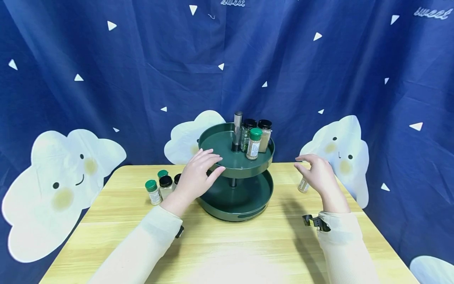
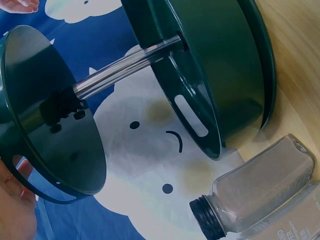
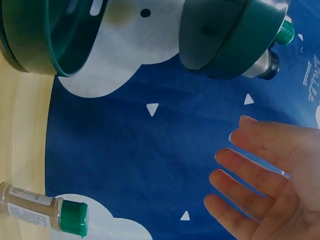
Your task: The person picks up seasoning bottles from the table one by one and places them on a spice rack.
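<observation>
A dark green two-tier turntable (image 1: 237,172) stands on the table, its tiers joined by a metal post (image 1: 238,128). My left hand (image 1: 196,173) is at the left rim of the upper tier, thumb spread from the fingers; the left wrist view shows its fingers (image 2: 12,182) by the handle slot. On the upper tier stand a green-capped spice jar (image 1: 253,148) and two black-capped jars, one filled with tan powder (image 1: 265,138). Apart from the turntable, my right hand (image 1: 317,173) hovers at the right, holding nothing, fingers spread in the right wrist view.
Left of the turntable stands a group of spice jars, including a green-capped one (image 1: 154,193) and a black-capped one (image 1: 166,189). Another green-capped jar (image 3: 30,205) stands on the right, partly behind my right hand in the head view. A blue curtain (image 1: 142,79) hangs behind the table.
</observation>
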Tool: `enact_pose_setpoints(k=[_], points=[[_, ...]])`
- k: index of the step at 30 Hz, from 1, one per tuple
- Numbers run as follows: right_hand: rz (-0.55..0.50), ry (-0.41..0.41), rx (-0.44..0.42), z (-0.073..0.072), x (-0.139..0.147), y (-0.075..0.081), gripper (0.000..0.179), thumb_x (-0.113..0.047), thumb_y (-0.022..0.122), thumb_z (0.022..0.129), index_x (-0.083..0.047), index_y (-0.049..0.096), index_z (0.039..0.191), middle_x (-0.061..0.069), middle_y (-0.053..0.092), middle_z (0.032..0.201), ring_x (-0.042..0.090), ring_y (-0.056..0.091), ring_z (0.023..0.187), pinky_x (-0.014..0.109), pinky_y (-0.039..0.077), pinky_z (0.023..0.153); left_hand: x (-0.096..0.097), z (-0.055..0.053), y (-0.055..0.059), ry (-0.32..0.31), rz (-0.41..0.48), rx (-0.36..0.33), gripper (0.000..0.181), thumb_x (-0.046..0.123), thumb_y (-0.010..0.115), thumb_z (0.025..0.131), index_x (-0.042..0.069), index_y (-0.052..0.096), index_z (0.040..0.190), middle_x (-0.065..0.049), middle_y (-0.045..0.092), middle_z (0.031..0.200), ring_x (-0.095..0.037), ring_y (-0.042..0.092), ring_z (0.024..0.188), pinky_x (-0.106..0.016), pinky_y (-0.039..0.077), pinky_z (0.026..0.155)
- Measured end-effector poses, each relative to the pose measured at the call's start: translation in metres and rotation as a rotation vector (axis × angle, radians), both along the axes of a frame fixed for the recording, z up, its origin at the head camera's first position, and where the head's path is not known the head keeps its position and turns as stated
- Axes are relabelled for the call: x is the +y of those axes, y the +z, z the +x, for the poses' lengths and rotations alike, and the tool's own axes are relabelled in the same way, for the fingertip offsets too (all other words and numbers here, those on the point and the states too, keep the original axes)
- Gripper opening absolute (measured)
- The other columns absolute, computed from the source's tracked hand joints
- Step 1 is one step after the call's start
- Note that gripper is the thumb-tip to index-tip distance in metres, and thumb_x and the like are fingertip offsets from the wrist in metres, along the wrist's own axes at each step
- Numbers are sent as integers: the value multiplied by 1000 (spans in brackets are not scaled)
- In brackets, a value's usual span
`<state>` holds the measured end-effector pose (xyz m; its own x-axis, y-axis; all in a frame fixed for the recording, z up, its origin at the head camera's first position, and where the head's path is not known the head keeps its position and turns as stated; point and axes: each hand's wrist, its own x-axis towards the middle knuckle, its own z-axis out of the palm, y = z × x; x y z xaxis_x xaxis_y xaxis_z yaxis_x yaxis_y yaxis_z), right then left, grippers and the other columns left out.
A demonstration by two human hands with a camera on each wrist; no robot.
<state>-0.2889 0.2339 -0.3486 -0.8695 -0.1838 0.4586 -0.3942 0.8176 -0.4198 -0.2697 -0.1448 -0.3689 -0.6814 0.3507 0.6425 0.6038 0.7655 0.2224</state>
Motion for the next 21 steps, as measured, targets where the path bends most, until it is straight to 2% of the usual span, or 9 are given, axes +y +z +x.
enact_pose_setpoints(k=[21], points=[[-25,-56,46,-12,12,-18,23,-11,69,94,1,71,114,25,68,117,46,61,111,61,45,96,1,1,1,1,5,-2,42,43,62,98,12,70,125,-4,69,126,-22,48,137,-43,25,122]])
